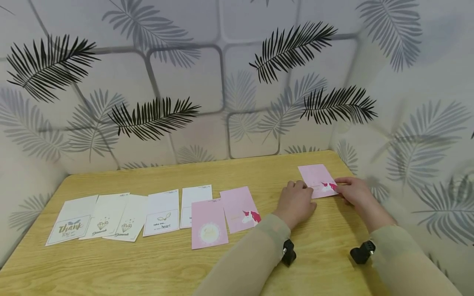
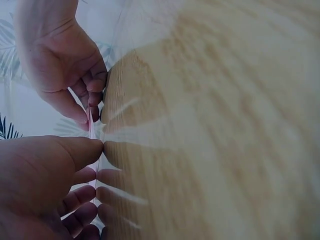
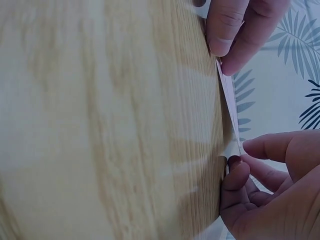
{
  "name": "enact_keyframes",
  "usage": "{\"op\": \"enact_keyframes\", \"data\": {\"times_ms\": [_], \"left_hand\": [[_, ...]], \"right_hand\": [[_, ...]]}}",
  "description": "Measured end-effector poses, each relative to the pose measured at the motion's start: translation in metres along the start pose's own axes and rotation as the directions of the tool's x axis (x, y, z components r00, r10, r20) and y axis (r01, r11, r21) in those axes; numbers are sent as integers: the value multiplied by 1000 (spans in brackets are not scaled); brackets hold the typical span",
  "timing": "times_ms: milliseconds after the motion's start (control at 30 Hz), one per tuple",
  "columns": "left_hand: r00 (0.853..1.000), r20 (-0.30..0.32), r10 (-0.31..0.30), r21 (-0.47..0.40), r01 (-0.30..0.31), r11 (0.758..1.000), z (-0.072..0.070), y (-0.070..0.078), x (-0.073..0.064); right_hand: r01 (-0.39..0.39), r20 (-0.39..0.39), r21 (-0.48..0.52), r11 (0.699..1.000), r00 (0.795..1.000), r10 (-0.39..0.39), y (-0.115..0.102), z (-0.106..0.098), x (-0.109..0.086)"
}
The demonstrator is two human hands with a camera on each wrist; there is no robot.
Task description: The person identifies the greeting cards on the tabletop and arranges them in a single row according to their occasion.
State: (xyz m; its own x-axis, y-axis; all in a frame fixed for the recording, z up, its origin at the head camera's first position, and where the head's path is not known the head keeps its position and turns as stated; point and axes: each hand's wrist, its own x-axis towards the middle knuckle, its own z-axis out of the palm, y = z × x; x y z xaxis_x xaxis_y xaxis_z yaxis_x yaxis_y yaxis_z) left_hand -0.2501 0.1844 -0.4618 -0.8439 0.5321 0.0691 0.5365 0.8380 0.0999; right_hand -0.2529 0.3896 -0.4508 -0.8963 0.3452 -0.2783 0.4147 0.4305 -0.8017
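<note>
A pink card with a unicorn (image 1: 319, 180) lies towards the table's far right corner. My right hand (image 1: 354, 190) pinches its right edge between thumb and fingers; the right wrist view shows the card (image 3: 229, 97) edge-on, running into that hand (image 3: 272, 187). My left hand (image 1: 296, 202) rests on the table at the card's lower left corner, its fingertips down on the wood and touching the card's edge. In the left wrist view the left hand (image 2: 45, 175) has its fingers spread on the tabletop, with the right hand (image 2: 65, 65) beyond it.
Left of the hands lie another pink unicorn card (image 1: 238, 209) and a pink card with a round emblem (image 1: 210, 224), which overlaps a white card (image 1: 196, 195). A wings card (image 1: 161, 211), two diamond cards and a thank-you card (image 1: 72, 220) continue leftwards. A patterned wall (image 1: 185, 82) borders the table (image 1: 148, 267).
</note>
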Motion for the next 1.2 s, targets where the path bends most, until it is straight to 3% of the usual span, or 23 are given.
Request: {"op": "enact_keyframes", "data": {"times_ms": [300,533,833,1200], "left_hand": [[999,37,-2,6,2,1000,-6,0,-3],[996,83,-8,-3,8,1000,-2,1,0],[996,84,-16,-2,17,1000,4,1,4],[999,45,-12,3,12,1000,-6,1,-6]], "right_hand": [[57,62,-65,996,997,-53,-5,-3,-10],[90,79,-90,992,993,-82,-4,-4,-10],[115,63,-123,986,992,-108,-3,-1,-7],[128,39,-146,981,992,-123,0,2,-4]]}}
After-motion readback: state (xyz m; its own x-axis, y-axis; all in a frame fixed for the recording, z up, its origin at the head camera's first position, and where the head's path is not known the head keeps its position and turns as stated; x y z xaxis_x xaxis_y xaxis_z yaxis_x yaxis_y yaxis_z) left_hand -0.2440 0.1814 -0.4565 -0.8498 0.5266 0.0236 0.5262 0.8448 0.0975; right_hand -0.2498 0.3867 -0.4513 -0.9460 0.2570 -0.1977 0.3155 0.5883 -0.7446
